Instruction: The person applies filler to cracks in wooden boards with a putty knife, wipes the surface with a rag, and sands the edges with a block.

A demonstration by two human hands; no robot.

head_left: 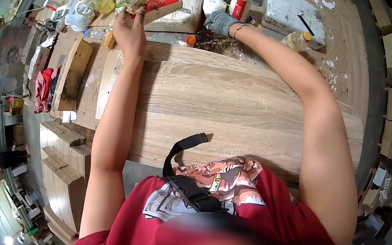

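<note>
Landmark: one wood-grain board (218, 110), flat, broad, pale brown, streaked lengthwise.

Hands, two. Left hand (130, 35): bare, beyond the board's far left corner; fingers bent and bunched at the base of one crumpled, yellowish lump (135, 0), apparently grasping it. Whether they also bear on the can beside it cannot be told. Right hand (221, 24): in a grey knitted glove, beyond the board's far edge; fingers curled down beside one white, rounded item (215, 6). Contact looks likely; whether it is gripped cannot be told.

Cans, two, cylindrical, red and white, both beyond the board: one tilted can (164, 5) just beside the lump; one upright can (241, 3) near the glove.

Blocks, two, pale, stained, flat-topped: left block (189, 17) and right block (293, 13), both beyond the board; one thin black stick (305, 24) on the latter.

Bottle (295, 41), one, clear, yellowish contents, orange cap, beyond the board's right half. Loose orange cap (190, 40), one, just beyond the far edge.

Wooden piece (72, 74), one, thick, stained, left of the board. Cloth (45, 87), red, checked, rumpled, farther left.

Worktable (352, 57): brown, flecked white, under and beyond the board.
</note>
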